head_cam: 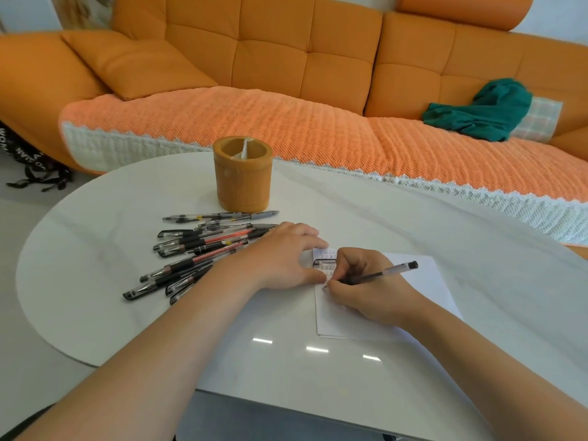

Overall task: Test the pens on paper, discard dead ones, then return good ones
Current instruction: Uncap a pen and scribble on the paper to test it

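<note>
In the head view, a pen (386, 272) is gripped by the right hand (372, 291), pinched low on the barrel between thumb and curled fingers. The tip is set on the paper (337, 323) just below the thumb, close to the sheet's left edge. The clear barrel and dark end stick out past the knuckles, slanted up and to the right, away from the person. The heel of the right hand is rested on the sheet.

The left hand (283, 256) is laid flat with nothing held. Its fingers are nearly straight and its fingertips are pressed on the paper's left edge, just beside the pen tip. Small marks are seen at the sheet's top left corner between the two hands; they are too small to read.

The paper is laid on a white table (413, 377), in front of the person and slightly to the right. A loose pile (197, 253) of pens, mostly black with a few red, is spread on the table to the left of the paper, partly under the left wrist and forearm. Behind the pile an orange-brown holder (243, 173) is stood upright; something pale is seen inside, but what it is cannot be told.

An orange sofa (286, 58) is seen beyond the table, with a green cloth (483, 109) bunched on its seat to the right
</note>
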{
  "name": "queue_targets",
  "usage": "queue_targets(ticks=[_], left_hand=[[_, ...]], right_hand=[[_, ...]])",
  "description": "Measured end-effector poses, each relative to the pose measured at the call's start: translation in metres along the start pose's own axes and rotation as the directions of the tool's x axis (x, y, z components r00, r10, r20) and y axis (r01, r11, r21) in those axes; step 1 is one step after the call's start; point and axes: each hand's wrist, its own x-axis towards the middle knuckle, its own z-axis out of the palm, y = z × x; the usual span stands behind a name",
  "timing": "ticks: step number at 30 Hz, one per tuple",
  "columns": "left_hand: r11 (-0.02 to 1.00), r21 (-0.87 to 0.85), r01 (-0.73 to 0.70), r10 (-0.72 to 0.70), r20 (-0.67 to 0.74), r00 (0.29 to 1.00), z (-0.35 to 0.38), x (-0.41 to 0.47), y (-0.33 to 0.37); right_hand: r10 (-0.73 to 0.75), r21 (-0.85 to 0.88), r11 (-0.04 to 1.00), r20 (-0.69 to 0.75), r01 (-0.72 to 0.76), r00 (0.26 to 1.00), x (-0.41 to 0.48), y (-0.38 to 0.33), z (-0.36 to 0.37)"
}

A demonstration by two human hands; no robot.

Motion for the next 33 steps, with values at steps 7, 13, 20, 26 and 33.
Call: queue_targets(ticks=[7,13,20,26,33], left_hand=[[1.000,0.005,0.008,-0.008,0.011,1.000,-0.0018,0.0004,0.0018],[1.000,-0.005,0.013,-0.013,0.006,1.000,-0.0006,-0.0008,0.0017],[1.000,-0.003,0.016,-0.016,0.019,1.000,-0.0003,-0.0004,0.0010],[1.000,-0.001,0.016,-0.016,0.021,1.000,-0.0004,-0.0001,0.0003],[1.000,-0.003,0.012,-0.012,0.021,1.000,-0.0008,-0.0011,0.0012]], right_hand=[[-0.031,-0.071,0.997,-0.013,0.030,0.999,-0.0020,-0.0007,0.0026],[-0.041,-0.068,0.997,-0.021,0.039,0.999,-0.0027,0.0001,0.0020],[-0.033,-0.056,0.998,0.009,0.033,0.999,-0.0032,-0.0001,0.0015],[-0.029,-0.018,0.999,-0.002,0.029,1.000,-0.0024,-0.0004,0.0010],[-0.029,-0.040,0.999,0.002,0.029,1.000,-0.0031,-0.0020,0.0015]])
